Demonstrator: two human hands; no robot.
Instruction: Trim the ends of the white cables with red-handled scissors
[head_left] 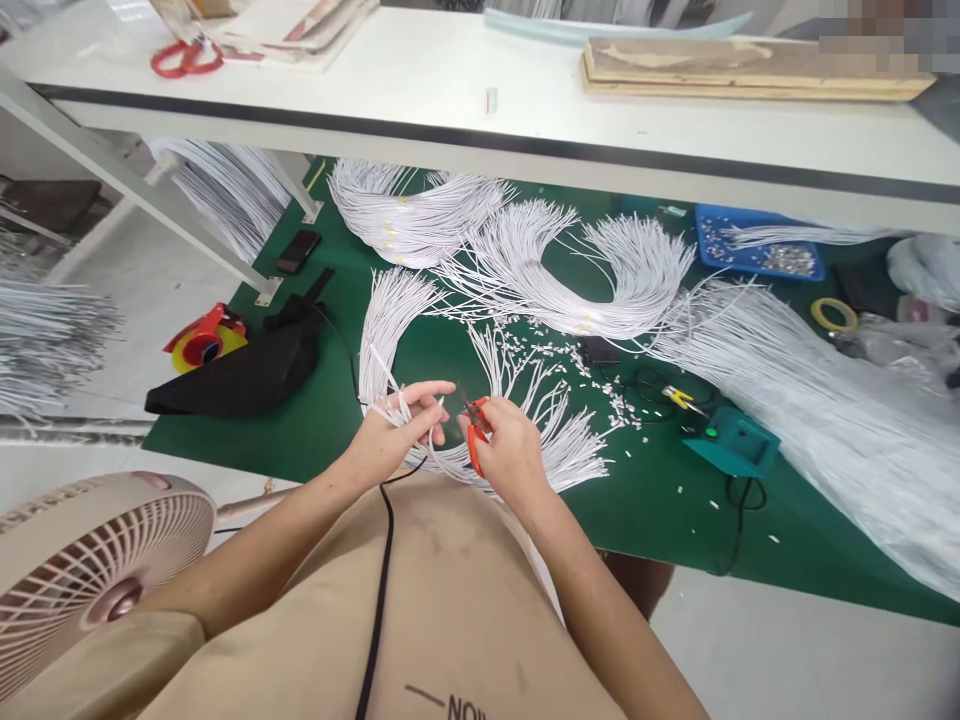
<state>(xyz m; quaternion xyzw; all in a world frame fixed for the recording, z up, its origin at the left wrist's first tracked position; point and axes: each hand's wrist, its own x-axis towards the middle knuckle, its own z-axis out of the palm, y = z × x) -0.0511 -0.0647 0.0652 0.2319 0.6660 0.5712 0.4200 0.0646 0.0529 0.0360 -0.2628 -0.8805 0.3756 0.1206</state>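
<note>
My left hand [397,425] is closed around a white wire [439,402], whose end sticks up between thumb and forefinger. In my right hand [511,440] are small pliers or cutters with red-orange handles [475,450], their dark jaws pointing up and left toward the wire end, apart from it. Below and around both hands lies a curved bundle of white wires [397,310], its right-hand ends fanned out [574,450]. Small white offcuts [615,400] are scattered over the green table top beyond my right hand.
More white wire bundles [622,290] lie farther back under a white shelf [450,80]. At right are a teal device [739,445], yellow-handled cutters [681,398], a blue tray [705,245] and plastic-covered wires [840,400]. A black pouch [247,375], tape dispenser [206,338] and fan [112,560] stand left.
</note>
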